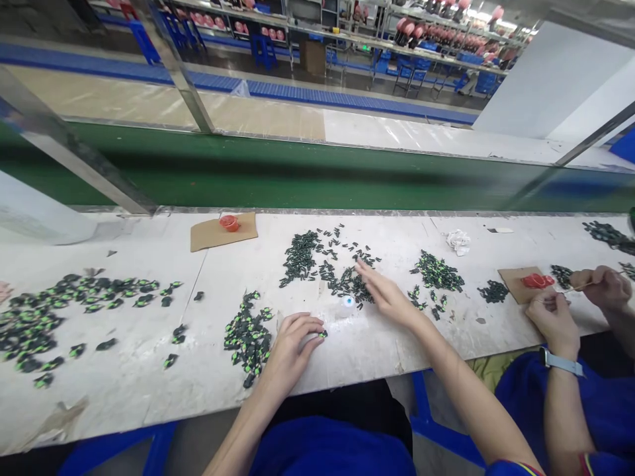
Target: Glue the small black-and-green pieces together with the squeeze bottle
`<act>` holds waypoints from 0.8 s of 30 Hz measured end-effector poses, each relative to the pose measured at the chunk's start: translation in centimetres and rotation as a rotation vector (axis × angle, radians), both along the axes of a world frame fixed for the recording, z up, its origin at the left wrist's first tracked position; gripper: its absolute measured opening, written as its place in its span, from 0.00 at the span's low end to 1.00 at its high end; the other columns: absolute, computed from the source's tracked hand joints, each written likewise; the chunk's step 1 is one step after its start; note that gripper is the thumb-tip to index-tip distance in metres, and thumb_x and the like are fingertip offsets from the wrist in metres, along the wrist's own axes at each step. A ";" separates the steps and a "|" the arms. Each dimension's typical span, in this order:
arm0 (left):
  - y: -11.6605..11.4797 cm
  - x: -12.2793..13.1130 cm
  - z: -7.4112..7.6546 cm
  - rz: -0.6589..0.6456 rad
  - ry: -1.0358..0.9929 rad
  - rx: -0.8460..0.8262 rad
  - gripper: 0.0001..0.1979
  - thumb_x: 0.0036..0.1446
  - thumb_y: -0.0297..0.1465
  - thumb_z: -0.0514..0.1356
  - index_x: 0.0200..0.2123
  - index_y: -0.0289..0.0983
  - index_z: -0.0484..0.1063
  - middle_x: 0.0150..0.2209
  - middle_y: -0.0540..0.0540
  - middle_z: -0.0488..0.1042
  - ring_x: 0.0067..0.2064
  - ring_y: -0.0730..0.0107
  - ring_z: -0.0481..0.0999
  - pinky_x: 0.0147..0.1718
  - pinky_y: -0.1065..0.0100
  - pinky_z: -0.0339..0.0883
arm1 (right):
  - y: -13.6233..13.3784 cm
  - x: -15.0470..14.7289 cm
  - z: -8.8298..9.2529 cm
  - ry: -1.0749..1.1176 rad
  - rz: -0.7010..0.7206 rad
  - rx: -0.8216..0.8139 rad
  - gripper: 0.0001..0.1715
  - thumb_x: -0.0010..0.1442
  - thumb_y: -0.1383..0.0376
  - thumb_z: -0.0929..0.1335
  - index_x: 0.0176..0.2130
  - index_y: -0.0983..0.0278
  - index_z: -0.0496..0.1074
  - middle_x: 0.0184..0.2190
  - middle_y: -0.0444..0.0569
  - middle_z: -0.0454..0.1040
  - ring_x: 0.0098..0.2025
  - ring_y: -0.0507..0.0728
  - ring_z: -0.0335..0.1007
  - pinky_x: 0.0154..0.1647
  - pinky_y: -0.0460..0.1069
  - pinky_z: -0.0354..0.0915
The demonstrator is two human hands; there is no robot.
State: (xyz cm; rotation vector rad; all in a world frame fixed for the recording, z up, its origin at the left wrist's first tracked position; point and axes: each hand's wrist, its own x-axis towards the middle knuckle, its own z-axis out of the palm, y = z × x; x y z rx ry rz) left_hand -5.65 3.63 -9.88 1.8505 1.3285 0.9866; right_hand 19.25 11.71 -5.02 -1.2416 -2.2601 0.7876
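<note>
Head view, with twelve o'clock pointing away from the wearer: the person's left hand (294, 344) was low over the pale table (362, 357), its thumb and forefinger closed narrowly on a small black-and-green piece (323, 334) at the hand's three o'clock. At its nine o'clock, just beside it, lay a heap of black-and-green pieces (247, 337); farther out in that direction spread a much larger scatter of similar parts (30, 327).

The right hand (389, 295), at the left hand's two o'clock, pointed toward eleven, its fingers stretched out and close together, the tips among loose dark pieces (347, 284). Whether they pinched one, I cannot tell. A denser dark heap (300, 259) lay at the left hand's twelve o'clock, and a small white thing with a blue centre (348, 301) sat between the two hands.

At the right hand's two o'clock lay another green-flecked heap (440, 272), with crumpled white paper (458, 242) beyond it. At the left hand's eleven, well apart, a red cup (229, 223) stood on a cardboard sheet (206, 237). Toward the right hand's three o'clock, a co-worker's hands (553, 316) were near a red container (537, 281) on another cardboard piece (513, 277).
</note>
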 end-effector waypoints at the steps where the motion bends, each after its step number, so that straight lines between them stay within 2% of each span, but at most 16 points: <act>1: -0.1 0.0 0.0 -0.002 -0.002 0.000 0.05 0.57 0.31 0.59 0.34 0.42 0.76 0.39 0.46 0.80 0.49 0.55 0.71 0.48 0.53 0.69 | -0.3 0.4 0.3 0.041 -0.074 0.024 0.24 0.68 0.65 0.56 0.60 0.56 0.65 0.61 0.49 0.67 0.63 0.58 0.62 0.61 0.59 0.60; 3: -0.2 -0.1 -0.1 -0.005 -0.007 -0.002 0.05 0.57 0.30 0.60 0.34 0.42 0.76 0.39 0.46 0.80 0.50 0.55 0.72 0.49 0.53 0.69 | -1.0 1.1 0.6 0.018 -0.239 0.048 0.17 0.66 0.63 0.61 0.50 0.58 0.74 0.50 0.52 0.77 0.53 0.61 0.71 0.54 0.58 0.66; 6: -0.3 -0.1 0.1 0.004 -0.014 -0.006 0.05 0.58 0.30 0.59 0.34 0.42 0.76 0.40 0.46 0.80 0.51 0.56 0.72 0.49 0.54 0.69 | -2.3 1.2 0.4 -0.137 -0.463 -0.046 0.12 0.58 0.57 0.70 0.37 0.62 0.78 0.35 0.53 0.80 0.41 0.63 0.74 0.44 0.58 0.69; 8: -0.4 0.0 0.3 0.021 -0.016 -0.018 0.05 0.58 0.30 0.59 0.34 0.42 0.76 0.40 0.45 0.80 0.51 0.56 0.72 0.50 0.54 0.69 | -3.2 0.6 -0.1 -0.185 -0.556 -0.098 0.13 0.55 0.56 0.72 0.35 0.62 0.78 0.33 0.53 0.79 0.39 0.63 0.73 0.42 0.57 0.68; 10: -0.5 0.1 0.5 0.040 -0.017 -0.037 0.05 0.58 0.31 0.59 0.35 0.42 0.76 0.39 0.46 0.80 0.51 0.56 0.72 0.50 0.54 0.70 | -3.9 -0.3 -0.7 -0.182 -0.607 -0.078 0.09 0.55 0.59 0.72 0.34 0.61 0.78 0.33 0.52 0.78 0.39 0.63 0.72 0.42 0.56 0.67; 12: -0.6 0.1 0.9 0.073 -0.023 -0.054 0.06 0.58 0.31 0.59 0.35 0.42 0.76 0.38 0.46 0.80 0.50 0.56 0.74 0.49 0.55 0.70 | -4.2 -1.1 -1.2 -0.153 -0.630 -0.033 0.05 0.55 0.63 0.71 0.32 0.61 0.78 0.34 0.52 0.78 0.41 0.63 0.71 0.44 0.57 0.67; 14: -0.8 0.3 1.5 0.117 -0.041 -0.068 0.07 0.58 0.32 0.58 0.36 0.41 0.77 0.38 0.46 0.80 0.47 0.58 0.77 0.47 0.58 0.72 | -4.4 -1.4 -1.4 -0.055 -0.640 -0.034 0.05 0.56 0.65 0.70 0.30 0.61 0.77 0.34 0.52 0.78 0.41 0.63 0.72 0.44 0.58 0.68; 18: -1.1 0.8 2.8 0.147 -0.085 -0.118 0.08 0.58 0.33 0.58 0.37 0.40 0.77 0.37 0.46 0.81 0.40 0.63 0.80 0.43 0.63 0.74 | -5.6 -1.6 -1.3 0.353 -0.665 -0.168 0.09 0.57 0.60 0.69 0.34 0.61 0.79 0.34 0.51 0.80 0.35 0.60 0.75 0.35 0.54 0.73; 21: -1.1 1.3 3.5 0.138 -0.112 -0.141 0.08 0.58 0.33 0.58 0.36 0.40 0.77 0.37 0.47 0.81 0.40 0.63 0.80 0.42 0.64 0.74 | -7.5 -2.3 -0.7 0.523 -0.581 -0.178 0.12 0.58 0.60 0.69 0.40 0.59 0.80 0.32 0.48 0.79 0.29 0.55 0.74 0.29 0.50 0.73; 24: -1.2 1.7 3.9 0.115 -0.146 -0.156 0.08 0.57 0.33 0.59 0.36 0.40 0.78 0.37 0.47 0.82 0.40 0.63 0.80 0.42 0.65 0.74 | -9.3 -3.7 -0.3 0.529 -0.440 -0.155 0.14 0.60 0.63 0.67 0.44 0.56 0.79 0.30 0.46 0.77 0.27 0.53 0.73 0.30 0.48 0.73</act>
